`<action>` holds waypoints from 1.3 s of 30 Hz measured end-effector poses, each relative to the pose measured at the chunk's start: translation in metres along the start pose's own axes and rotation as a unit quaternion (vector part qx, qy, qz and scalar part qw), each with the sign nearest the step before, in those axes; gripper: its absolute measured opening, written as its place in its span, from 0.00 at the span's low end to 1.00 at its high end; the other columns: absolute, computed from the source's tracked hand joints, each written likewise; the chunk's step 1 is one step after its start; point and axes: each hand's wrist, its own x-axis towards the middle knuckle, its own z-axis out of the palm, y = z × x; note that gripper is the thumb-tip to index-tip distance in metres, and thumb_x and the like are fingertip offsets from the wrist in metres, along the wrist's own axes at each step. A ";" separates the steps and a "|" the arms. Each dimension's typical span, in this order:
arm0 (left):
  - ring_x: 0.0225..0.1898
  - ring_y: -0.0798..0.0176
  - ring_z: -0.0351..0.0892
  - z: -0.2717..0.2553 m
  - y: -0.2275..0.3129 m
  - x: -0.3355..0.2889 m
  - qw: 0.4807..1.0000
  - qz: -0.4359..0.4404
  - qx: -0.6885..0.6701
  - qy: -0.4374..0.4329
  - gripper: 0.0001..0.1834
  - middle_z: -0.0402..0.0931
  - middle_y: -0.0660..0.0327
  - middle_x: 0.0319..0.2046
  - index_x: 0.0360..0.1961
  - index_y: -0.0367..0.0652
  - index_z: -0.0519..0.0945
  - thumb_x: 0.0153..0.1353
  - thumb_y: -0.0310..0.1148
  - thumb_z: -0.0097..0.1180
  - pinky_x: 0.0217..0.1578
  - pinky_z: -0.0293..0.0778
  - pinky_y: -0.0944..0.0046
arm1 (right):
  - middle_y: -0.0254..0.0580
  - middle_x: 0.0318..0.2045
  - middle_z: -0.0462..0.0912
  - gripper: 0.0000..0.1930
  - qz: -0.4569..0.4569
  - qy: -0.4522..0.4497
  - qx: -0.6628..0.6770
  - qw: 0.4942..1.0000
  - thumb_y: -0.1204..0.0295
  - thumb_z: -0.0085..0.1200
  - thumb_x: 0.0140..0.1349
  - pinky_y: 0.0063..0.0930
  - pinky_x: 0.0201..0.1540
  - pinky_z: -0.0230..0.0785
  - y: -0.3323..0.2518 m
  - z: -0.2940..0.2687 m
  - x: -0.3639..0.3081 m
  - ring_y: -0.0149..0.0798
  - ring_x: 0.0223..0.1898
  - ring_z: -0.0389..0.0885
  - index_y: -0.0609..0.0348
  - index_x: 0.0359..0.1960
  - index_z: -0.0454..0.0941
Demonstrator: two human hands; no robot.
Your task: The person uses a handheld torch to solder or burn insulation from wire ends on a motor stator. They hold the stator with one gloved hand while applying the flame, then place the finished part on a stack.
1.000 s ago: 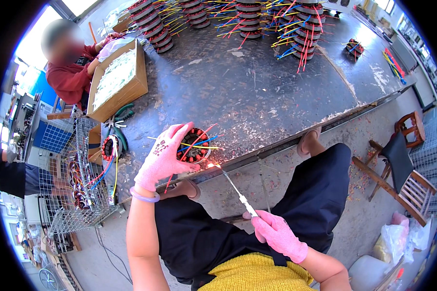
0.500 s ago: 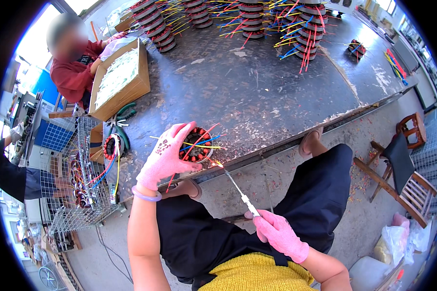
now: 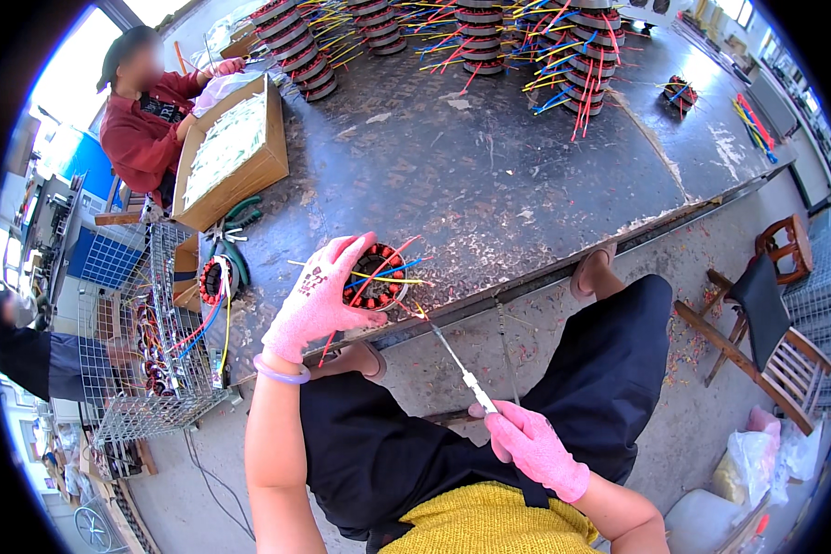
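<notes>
On the near edge of the dark table, my left hand (image 3: 316, 300), in a pink glove, grips a round motor stator (image 3: 376, 277) from its left side. Red coils ring the inside of the stator. Red, blue and yellow lead wires cross over it and stick out to the right. My right hand (image 3: 534, 451), also gloved in pink, is closed round the white handle of a stick lighter (image 3: 459, 361). Its thin metal neck points up and left, and a small flame burns at the tip, just off the stator's lower right rim.
Pliers (image 3: 231, 231) and another stator (image 3: 214, 280) lie left of my left hand, beside a wire basket (image 3: 157, 392). A cardboard box (image 3: 272, 152) of white pieces stands beyond. Stator stacks (image 3: 582, 78) line the far side. A co-worker (image 3: 143, 125) sits at far left.
The flame looks smaller, and the lighter's tip has shifted slightly right. My left hand keeps its hold on the stator. The co-worker's head has moved a little to the right.
</notes>
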 end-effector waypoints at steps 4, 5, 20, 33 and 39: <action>0.63 0.44 0.68 0.000 0.000 0.000 1.000 -0.002 0.003 -0.001 0.56 0.67 0.48 0.61 0.68 0.38 0.66 0.33 0.36 0.79 0.64 0.65 0.54 | 0.26 0.25 0.70 0.18 -0.001 0.004 0.019 1.000 0.66 0.46 0.74 0.20 0.26 0.60 0.003 -0.001 -0.001 0.21 0.23 0.65 0.65 0.57 0.74; 0.62 0.44 0.68 0.000 0.001 0.001 1.000 -0.001 0.004 0.001 0.56 0.67 0.48 0.61 0.68 0.38 0.66 0.33 0.36 0.79 0.64 0.65 0.54 | 0.26 0.25 0.70 0.18 -0.001 0.003 0.024 1.000 0.66 0.46 0.74 0.20 0.26 0.60 0.002 0.000 0.000 0.21 0.23 0.65 0.65 0.57 0.74; 0.62 0.44 0.68 -0.001 0.004 0.001 1.000 -0.001 0.007 0.006 0.55 0.68 0.49 0.61 0.67 0.38 0.67 0.34 0.39 0.79 0.63 0.65 0.52 | 0.29 0.24 0.70 0.17 -0.012 -0.003 -0.028 1.000 0.66 0.45 0.74 0.22 0.27 0.62 -0.004 0.002 0.002 0.22 0.22 0.66 0.65 0.56 0.74; 0.62 0.42 0.68 0.000 0.001 0.001 1.000 0.002 0.002 0.005 0.55 0.68 0.48 0.61 0.67 0.40 0.67 0.35 0.42 0.79 0.63 0.64 0.51 | 0.29 0.23 0.70 0.17 -0.021 -0.007 -0.011 1.000 0.65 0.45 0.74 0.22 0.27 0.62 0.004 0.000 0.004 0.22 0.22 0.66 0.65 0.56 0.75; 0.62 0.42 0.67 0.001 0.001 0.001 1.000 0.002 0.000 0.003 0.55 0.67 0.48 0.61 0.67 0.40 0.66 0.35 0.43 0.79 0.63 0.64 0.51 | 0.28 0.23 0.70 0.18 -0.014 -0.006 -0.003 1.000 0.65 0.45 0.74 0.21 0.27 0.62 0.004 0.001 0.003 0.22 0.23 0.66 0.65 0.56 0.75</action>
